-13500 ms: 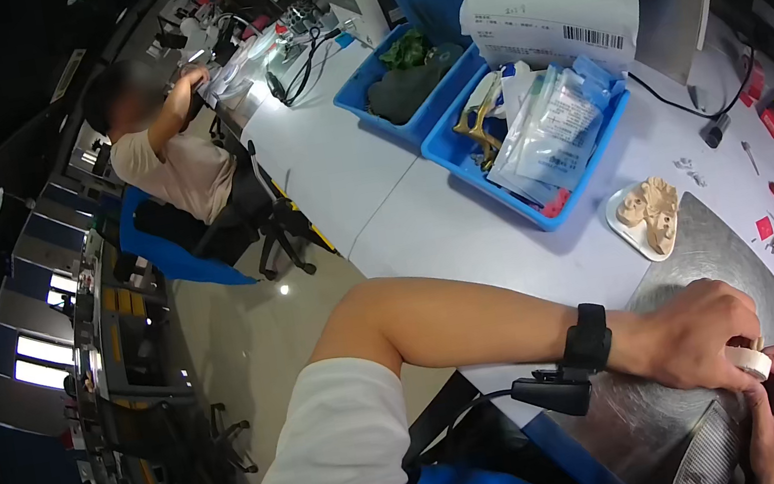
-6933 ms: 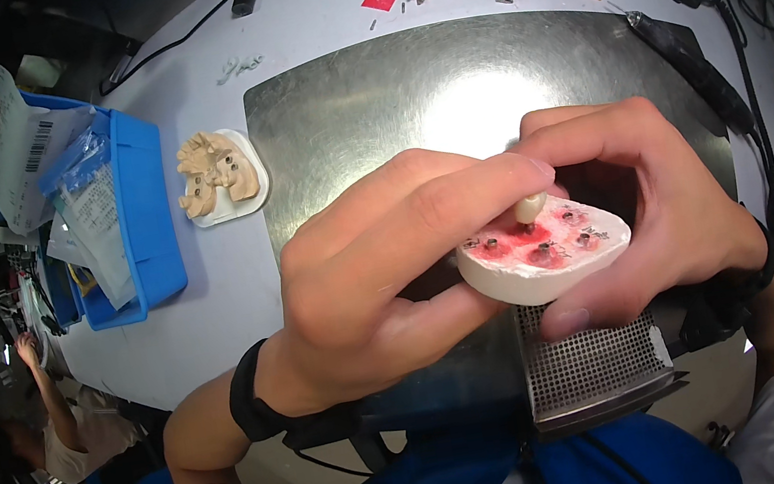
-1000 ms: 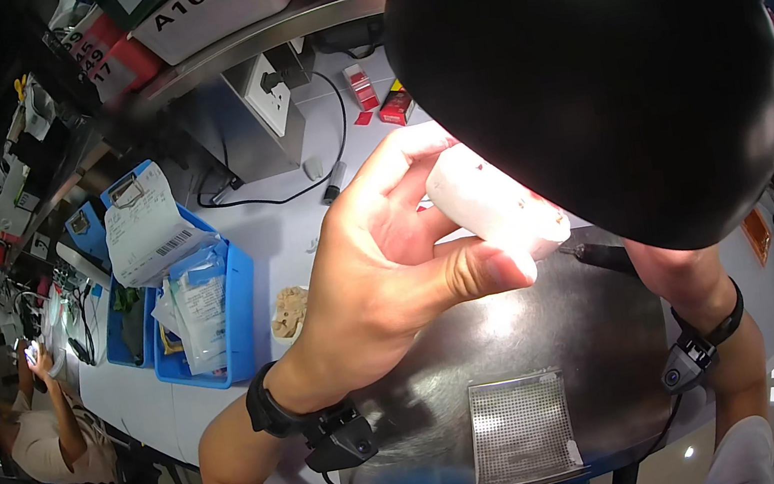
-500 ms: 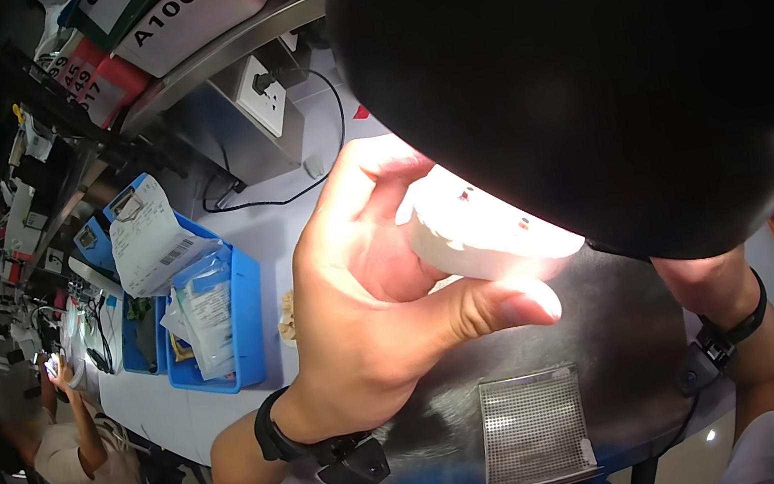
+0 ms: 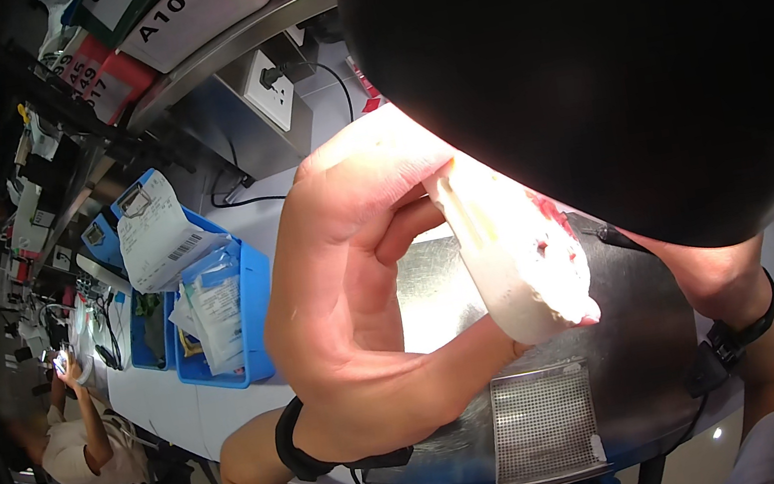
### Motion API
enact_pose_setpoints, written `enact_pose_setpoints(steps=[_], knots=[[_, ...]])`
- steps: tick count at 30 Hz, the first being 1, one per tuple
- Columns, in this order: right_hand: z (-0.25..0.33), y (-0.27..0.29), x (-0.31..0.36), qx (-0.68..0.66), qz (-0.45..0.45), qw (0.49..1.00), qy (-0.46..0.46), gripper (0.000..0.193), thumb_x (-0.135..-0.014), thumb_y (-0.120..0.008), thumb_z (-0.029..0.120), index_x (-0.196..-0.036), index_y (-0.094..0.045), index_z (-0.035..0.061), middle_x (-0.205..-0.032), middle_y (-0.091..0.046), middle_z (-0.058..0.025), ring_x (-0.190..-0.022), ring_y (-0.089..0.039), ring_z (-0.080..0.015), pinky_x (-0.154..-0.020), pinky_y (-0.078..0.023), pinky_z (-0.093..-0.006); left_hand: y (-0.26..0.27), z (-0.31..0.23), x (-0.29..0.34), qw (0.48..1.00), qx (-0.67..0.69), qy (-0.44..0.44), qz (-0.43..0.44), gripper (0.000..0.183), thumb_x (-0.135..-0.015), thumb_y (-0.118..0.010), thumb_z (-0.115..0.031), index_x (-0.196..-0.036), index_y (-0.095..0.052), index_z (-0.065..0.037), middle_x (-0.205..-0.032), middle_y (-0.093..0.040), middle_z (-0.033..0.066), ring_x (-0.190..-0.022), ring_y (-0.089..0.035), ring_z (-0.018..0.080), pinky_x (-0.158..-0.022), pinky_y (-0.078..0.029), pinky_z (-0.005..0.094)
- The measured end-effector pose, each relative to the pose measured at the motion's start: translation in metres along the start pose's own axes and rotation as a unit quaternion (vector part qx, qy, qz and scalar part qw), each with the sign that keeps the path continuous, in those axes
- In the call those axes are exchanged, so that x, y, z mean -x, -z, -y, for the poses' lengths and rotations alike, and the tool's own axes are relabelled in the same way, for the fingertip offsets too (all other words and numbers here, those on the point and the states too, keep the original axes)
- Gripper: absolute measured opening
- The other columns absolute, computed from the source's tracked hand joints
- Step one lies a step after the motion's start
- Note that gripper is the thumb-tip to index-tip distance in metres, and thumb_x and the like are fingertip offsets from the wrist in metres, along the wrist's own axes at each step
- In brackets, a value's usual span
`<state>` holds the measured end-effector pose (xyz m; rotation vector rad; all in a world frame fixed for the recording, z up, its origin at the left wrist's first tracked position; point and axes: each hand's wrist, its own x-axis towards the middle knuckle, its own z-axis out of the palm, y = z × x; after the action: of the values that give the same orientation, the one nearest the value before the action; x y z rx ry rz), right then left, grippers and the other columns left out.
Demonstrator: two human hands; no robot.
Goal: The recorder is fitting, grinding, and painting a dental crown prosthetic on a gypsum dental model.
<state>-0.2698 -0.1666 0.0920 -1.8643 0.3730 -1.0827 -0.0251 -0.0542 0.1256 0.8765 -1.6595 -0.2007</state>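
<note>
My left hand (image 5: pixel 339 290) is closed around a white cast that looks like a dental model (image 5: pixel 501 259), thumb at its lower end and fingers at its upper end. The model stands on edge, tilted, with a bumpy side and red patches facing right. A bright light washes out part of it. Of my right hand (image 5: pixel 705 268), only the part near the wrist shows; a black lamp-like dome (image 5: pixel 584 79) covers its fingers. A thin dark tip (image 5: pixel 617 236) sticks out beneath the dome near the model; what it belongs to is hidden.
Below my hands lies a metal work surface (image 5: pixel 635 334) with a mesh grate (image 5: pixel 544 425) at its front. To the left, a blue bin (image 5: pixel 262 312) holds bagged items and a clipboard sheet (image 5: pixel 161 232). Behind are a socket box (image 5: pixel 272 88) and a shelf with labelled bins. A person (image 5: pixel 85 442) sits far left.
My left hand has turned the model from lying nearly flat to standing on edge, bringing its red-patched side into view. The view has shifted slightly.
</note>
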Motion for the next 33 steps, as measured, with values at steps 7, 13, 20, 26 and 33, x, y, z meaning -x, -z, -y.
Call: enact_pose_setpoints(steps=[7,13,20,26,33], knots=[[0.011,0.001,0.006,0.011,-0.018,1.000,-0.002,0.038,-0.082,-0.081,0.007,-0.115,-0.067,-0.0041,-0.108,-0.073,-0.0072,-0.095,-0.072,-0.0195,-0.085,-0.059,-0.0319,-0.009,-0.016,-0.001,0.971,0.133,0.178,-0.088,0.089,-0.055,-0.106,-0.012,-0.126,-0.056,0.006,-0.105,-0.075,0.0154,-0.095,-0.076,0.0237,-0.086,-0.063,0.0343],[0.008,-0.004,0.002,0.021,-0.032,0.999,-0.003,0.039,-0.083,-0.081,0.010,-0.116,-0.067,-0.0042,-0.109,-0.073,-0.0074,-0.096,-0.072,-0.0193,-0.086,-0.059,-0.0318,-0.008,-0.020,-0.002,0.922,0.277,0.259,-0.072,0.072,-0.073,-0.097,-0.019,-0.125,-0.053,0.004,-0.111,-0.073,0.0173,-0.104,-0.073,0.0247,-0.093,-0.059,0.0371],[-0.001,-0.012,-0.018,0.094,-0.015,0.992,0.078,0.041,-0.084,-0.083,0.012,-0.118,-0.067,-0.0050,-0.113,-0.073,-0.0090,-0.098,-0.072,-0.0199,-0.088,-0.058,-0.0314,-0.004,-0.019,0.003,0.854,0.402,0.326,-0.058,0.061,-0.088,-0.088,-0.028,-0.125,-0.050,0.002,-0.118,-0.071,0.0187,-0.113,-0.070,0.0246,-0.099,-0.056,0.0386],[-0.005,-0.021,-0.040,0.174,0.001,0.972,0.157,0.043,-0.084,-0.084,0.014,-0.119,-0.068,-0.0058,-0.118,-0.072,-0.0107,-0.101,-0.073,-0.0205,-0.090,-0.058,-0.0310,-0.003,-0.016,0.001,0.823,0.451,0.343,-0.040,0.063,-0.087,-0.089,-0.028,-0.125,-0.048,0.001,-0.119,-0.070,0.0182,-0.115,-0.069,0.0226,-0.101,-0.054,0.0374],[-0.007,-0.011,-0.002,0.259,0.022,0.930,0.259,0.046,-0.085,-0.086,0.016,-0.121,-0.069,-0.0067,-0.122,-0.072,-0.0126,-0.104,-0.074,-0.0212,-0.092,-0.058,-0.0305,-0.002,-0.026,-0.003,0.864,0.363,0.346,-0.043,0.070,-0.078,-0.089,-0.017,-0.130,-0.048,0.006,-0.120,-0.070,0.0207,-0.113,-0.070,0.0278,-0.102,-0.055,0.0412]])
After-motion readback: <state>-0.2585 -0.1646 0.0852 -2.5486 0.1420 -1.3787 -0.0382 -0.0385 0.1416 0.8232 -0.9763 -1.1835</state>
